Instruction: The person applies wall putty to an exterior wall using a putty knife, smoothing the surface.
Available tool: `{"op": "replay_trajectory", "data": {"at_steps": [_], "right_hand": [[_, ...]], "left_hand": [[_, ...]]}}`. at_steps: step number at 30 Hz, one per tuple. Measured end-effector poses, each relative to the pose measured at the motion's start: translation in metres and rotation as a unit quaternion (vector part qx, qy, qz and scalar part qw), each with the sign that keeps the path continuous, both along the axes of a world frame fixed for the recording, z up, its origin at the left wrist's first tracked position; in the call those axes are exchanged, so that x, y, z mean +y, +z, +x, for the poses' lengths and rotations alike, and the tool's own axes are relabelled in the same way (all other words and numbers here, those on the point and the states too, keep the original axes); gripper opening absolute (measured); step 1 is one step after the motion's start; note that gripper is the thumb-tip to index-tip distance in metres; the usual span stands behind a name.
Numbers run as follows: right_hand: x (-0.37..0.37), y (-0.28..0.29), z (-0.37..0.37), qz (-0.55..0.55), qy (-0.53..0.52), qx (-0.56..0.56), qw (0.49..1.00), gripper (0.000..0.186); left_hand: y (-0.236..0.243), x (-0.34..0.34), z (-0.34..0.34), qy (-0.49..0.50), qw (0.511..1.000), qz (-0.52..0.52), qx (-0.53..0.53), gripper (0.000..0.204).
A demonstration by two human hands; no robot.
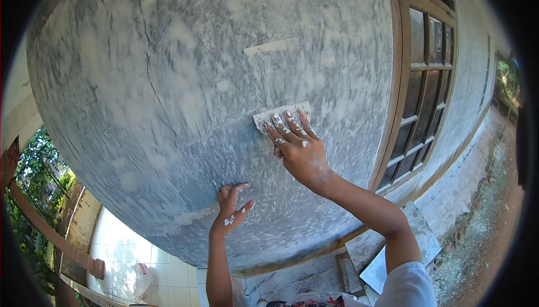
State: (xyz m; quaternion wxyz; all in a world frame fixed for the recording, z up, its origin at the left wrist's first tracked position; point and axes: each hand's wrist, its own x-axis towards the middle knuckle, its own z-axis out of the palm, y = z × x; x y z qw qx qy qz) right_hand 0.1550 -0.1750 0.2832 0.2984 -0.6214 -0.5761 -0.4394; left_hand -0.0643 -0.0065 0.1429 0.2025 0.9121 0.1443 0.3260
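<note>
A grey wall (pixel 191 65) covered in streaky whitish putty fills most of the view. My right hand (pixel 303 152) grips a wide flat putty scraper (pixel 297 108), its fingers spread across the blade and its far edge against the wall. White putty spots the fingers and the blade. Lower and to the left, my left hand (pixel 232 209) is up at the wall with thumb and fingers apart, holding nothing and dabbed with putty. Whether its fingertips touch the wall is hard to tell. Above the scraper shows a pale putty streak (pixel 272 47).
To the right is a wooden-framed window (pixel 424 88) with several glass panes. Flat slabs (pixel 387 267) lie at the wall's foot, beside a gravelly dirt strip (pixel 471 251). At lower left, a white plastic bag (pixel 142 280) rests on the tiled floor (pixel 168 273), near a railing (pixel 50 223).
</note>
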Motion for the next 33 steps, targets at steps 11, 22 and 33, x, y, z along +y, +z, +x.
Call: {"op": "replay_trajectory", "data": {"at_steps": [11, 22, 33], "right_hand": [[0.004, 0.137, 0.014, 0.119, -0.055, -0.093, 0.987, 0.034], [-0.015, 0.039, -0.006, -0.021, -0.032, -0.018, 0.999, 0.036], [0.048, 0.127, -0.009, 0.134, -0.065, -0.1, 0.984, 0.045]], "left_hand": [[-0.001, -0.004, 0.001, -0.022, 1.0, -0.007, -0.017, 0.052], [0.003, -0.001, 0.005, -0.011, 0.999, 0.025, -0.019, 0.051], [0.008, -0.012, 0.0, -0.029, 0.999, 0.018, 0.001, 0.05]]}}
